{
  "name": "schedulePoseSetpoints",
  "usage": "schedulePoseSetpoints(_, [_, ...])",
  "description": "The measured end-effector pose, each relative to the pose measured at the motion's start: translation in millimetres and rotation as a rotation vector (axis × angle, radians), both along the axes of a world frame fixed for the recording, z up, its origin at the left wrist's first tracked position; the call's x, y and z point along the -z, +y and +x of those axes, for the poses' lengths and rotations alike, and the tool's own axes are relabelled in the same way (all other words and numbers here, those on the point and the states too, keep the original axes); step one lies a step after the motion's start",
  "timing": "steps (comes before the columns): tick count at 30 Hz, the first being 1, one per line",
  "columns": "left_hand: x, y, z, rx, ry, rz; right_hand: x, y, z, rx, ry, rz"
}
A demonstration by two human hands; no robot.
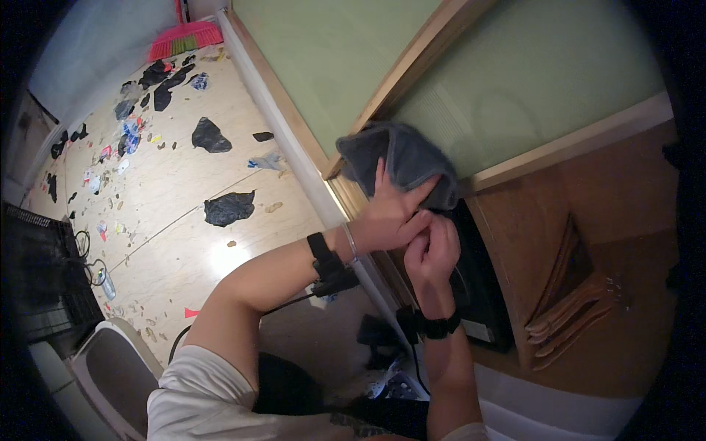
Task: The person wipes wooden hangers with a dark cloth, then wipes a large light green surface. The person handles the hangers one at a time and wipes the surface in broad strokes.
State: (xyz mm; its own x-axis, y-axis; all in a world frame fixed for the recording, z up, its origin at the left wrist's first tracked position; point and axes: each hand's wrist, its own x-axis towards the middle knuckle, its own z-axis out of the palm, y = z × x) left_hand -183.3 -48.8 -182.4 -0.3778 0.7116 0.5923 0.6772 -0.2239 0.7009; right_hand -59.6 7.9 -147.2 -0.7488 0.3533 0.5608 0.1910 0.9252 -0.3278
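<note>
A dark grey cloth (401, 154) is bunched over the corner of the wooden frame, its hemmed edges folded. My left hand (390, 213) has hold of it, with some fingers stretched over the fabric and others hidden in its folds. Just below, my right hand (434, 250) is closed in a pinch, its fingertips touching or nearly touching my left thumb. What those fingertips hold, if anything, is hidden. Both wrists carry black straps, and a bracelet circles my left wrist.
Wooden rails border pale green panels (544, 88). A dark flat object (471, 287) stands against the brown wooden surface (588, 272), beside wooden hangers (570, 323). Black plastic scraps (229, 209) and litter cover the floor at left. A pink broom (187, 40) stands far back; a grey-white chair (121, 371) is near left.
</note>
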Motion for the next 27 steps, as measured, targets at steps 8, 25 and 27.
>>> schedulePoseSetpoints(8, [102, -12, 35, -0.063, -0.444, -0.130, 17, -12, 16, -0.082, -0.132, 0.049])
schedulePoseSetpoints(25, [39, -57, 35, 0.062, -0.133, 0.081, 34, -26, 13, -0.031, -0.109, -0.975])
schedulePoseSetpoints(27, [36, -76, 27, 0.206, -0.379, -0.022, 41, -30, 15, 0.057, -0.098, -0.946])
